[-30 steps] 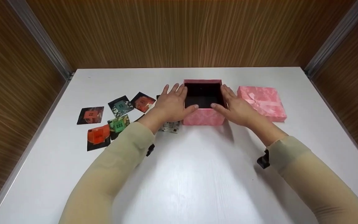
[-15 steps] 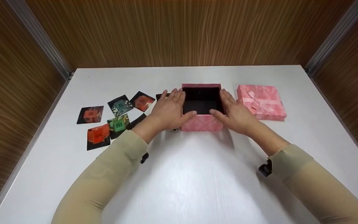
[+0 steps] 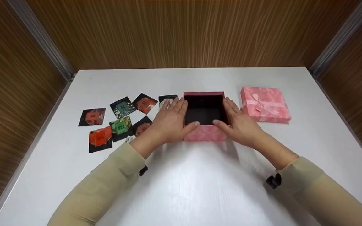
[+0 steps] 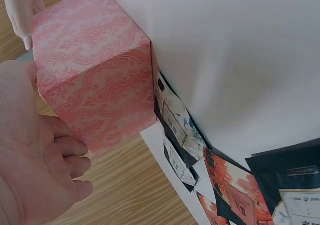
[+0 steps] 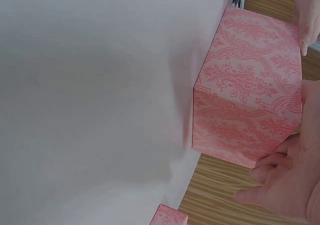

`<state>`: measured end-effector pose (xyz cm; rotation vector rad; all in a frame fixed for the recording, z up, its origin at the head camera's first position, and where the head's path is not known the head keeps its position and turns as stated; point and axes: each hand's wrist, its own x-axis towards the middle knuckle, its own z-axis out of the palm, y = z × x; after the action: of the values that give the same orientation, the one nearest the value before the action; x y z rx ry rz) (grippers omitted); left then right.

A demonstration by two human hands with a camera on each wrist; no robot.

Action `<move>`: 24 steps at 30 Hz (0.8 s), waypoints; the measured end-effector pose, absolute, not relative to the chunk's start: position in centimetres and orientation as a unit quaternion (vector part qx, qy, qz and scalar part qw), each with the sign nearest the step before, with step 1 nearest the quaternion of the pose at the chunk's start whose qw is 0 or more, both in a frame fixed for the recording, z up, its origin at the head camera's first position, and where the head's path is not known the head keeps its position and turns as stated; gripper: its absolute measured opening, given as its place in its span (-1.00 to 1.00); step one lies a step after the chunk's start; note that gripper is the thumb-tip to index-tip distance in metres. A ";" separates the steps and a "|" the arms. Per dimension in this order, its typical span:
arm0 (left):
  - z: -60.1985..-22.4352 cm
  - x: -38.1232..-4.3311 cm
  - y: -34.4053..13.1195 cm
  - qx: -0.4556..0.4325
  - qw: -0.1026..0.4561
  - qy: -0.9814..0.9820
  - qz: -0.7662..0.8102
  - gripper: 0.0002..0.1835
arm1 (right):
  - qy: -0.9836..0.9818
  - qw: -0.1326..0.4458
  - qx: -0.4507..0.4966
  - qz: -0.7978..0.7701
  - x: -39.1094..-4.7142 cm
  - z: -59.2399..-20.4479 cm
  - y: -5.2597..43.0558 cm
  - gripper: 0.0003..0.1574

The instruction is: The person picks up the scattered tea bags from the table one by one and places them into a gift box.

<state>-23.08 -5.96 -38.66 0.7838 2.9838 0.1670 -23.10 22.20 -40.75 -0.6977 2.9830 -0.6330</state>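
An uncovered pink patterned box (image 3: 204, 134) with a black inside stands between both hands. My left hand (image 3: 171, 124) lies along its left side, fingers extended, thumb at the near rim. Mirroring it, my right hand (image 3: 242, 126) presses the right side with straight fingers, its thumb at the near rim. Each wrist view shows the box's pink outer walls, with the left fingers (image 4: 75, 165) and right fingers (image 5: 265, 172) lying against it. A dark packet (image 3: 167, 98) lies just beyond the left fingers, partly hidden by them.
Right of the box lies its pink lid (image 3: 276, 99) with a ribbon bow. Several flat square printed packets, among them a green one (image 3: 120, 127) and an orange one (image 3: 100, 137), spread over the white table (image 3: 181, 194) at left. Wood-grain panels (image 3: 187, 34) enclose the table.
Both hands have slid the box toward the person, across the table. The left hand's shift has uncovered more of the packets. The lid stays where it was.
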 end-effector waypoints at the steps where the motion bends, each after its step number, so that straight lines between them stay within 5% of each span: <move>1: -38.7 -22.9 -6.0 0.255 0.024 0.965 0.054 0.04 | 0.953 0.006 -0.224 -0.204 -22.9 -40.7 22.2 0.19; 24: -38.7 -18.7 -6.4 0.269 0.019 0.961 0.056 0.05 | 0.949 -0.031 -0.230 -0.213 -18.2 -40.8 21.9 0.16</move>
<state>-18.68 -6.44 -38.75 0.8360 2.9837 0.1730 -18.16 21.90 -40.78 -0.7368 3.0417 -0.6834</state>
